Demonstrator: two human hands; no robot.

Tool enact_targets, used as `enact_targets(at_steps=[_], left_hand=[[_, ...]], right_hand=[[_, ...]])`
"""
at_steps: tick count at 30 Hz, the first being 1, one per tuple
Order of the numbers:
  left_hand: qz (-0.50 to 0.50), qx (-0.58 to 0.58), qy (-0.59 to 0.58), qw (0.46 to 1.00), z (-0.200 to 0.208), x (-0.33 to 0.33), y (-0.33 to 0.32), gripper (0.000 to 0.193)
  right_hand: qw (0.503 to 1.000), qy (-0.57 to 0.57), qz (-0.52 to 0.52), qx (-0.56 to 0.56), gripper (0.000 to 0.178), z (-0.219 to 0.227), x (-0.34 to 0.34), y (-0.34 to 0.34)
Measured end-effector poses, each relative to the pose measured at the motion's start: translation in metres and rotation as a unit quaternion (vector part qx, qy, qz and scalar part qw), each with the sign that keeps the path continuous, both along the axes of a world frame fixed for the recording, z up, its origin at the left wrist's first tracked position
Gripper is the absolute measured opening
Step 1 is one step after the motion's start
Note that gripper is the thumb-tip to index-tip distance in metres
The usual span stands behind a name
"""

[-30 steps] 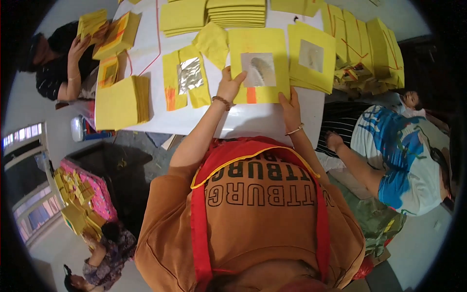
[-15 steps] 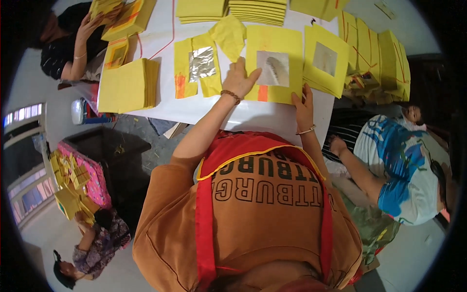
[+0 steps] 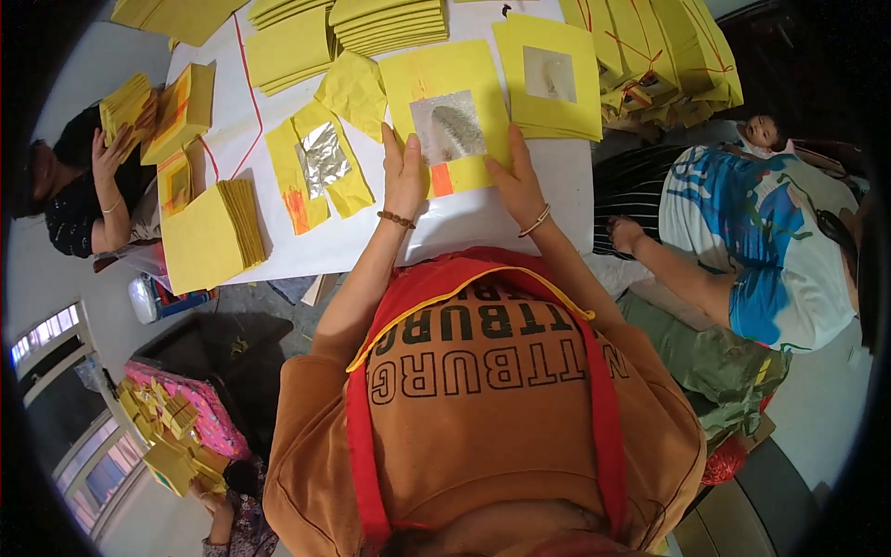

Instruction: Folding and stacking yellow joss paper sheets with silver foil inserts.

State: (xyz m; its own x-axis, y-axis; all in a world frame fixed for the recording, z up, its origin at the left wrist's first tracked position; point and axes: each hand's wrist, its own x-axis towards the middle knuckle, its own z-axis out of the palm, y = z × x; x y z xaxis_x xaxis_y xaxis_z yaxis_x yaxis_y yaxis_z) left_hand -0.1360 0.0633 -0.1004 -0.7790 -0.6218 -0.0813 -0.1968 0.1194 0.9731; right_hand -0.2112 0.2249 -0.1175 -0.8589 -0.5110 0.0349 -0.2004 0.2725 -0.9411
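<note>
A yellow paper sheet (image 3: 469, 74) with a silver square and an orange bar lies before me on the white table. My left hand (image 3: 406, 176) grips its left edge, thumb on top and fingers along the side. At the lower right edge, my right hand (image 3: 518, 181) holds the sheet, fingers pointing away from me. Left of it are a creased yellow paper with silver foil (image 3: 323, 160) and a folded plain yellow paper (image 3: 353, 93). To the right sits a stack of yellow sheets (image 3: 548, 116), its top one bearing a silver square.
Stacks of yellow paper (image 3: 390, 23) line the table's far side, with another stack (image 3: 209, 237) at the left corner. Red-tied yellow bundles (image 3: 664, 46) stand far right. One person (image 3: 79, 186) handles paper at left; another person (image 3: 752, 241) is close on the right.
My left hand has left the papers at the left and come onto the sheet's left edge. My right hand still holds its right side. The whole view has turned with my head.
</note>
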Motion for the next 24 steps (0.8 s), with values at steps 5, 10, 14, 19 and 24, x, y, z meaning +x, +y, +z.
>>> enact_targets(at_steps=[5,10,14,19,24], left_hand=[[-0.032,-0.244,-0.017,0.969,0.005,0.015,-0.015,0.053],[-0.189,-0.449,0.040,0.873,0.038,0.026,-0.009,0.054],[-0.238,-0.496,0.010,0.835,0.025,0.030,-0.012,0.053],[-0.271,-0.507,0.032,0.818,0.024,0.030,-0.019,0.040],[-0.287,-0.495,0.031,0.820,0.029,0.027,-0.025,0.036]], right_hand=[[0.987,-0.103,-0.029,-0.122,0.056,0.000,-0.008,0.012],[0.961,0.227,0.122,0.099,0.034,0.025,-0.022,0.016],[0.938,0.261,0.163,0.162,0.029,0.016,-0.021,0.013],[0.904,0.326,0.190,0.201,0.041,0.031,-0.019,0.015],[0.893,0.342,0.212,0.202,0.048,0.021,-0.027,0.017]])
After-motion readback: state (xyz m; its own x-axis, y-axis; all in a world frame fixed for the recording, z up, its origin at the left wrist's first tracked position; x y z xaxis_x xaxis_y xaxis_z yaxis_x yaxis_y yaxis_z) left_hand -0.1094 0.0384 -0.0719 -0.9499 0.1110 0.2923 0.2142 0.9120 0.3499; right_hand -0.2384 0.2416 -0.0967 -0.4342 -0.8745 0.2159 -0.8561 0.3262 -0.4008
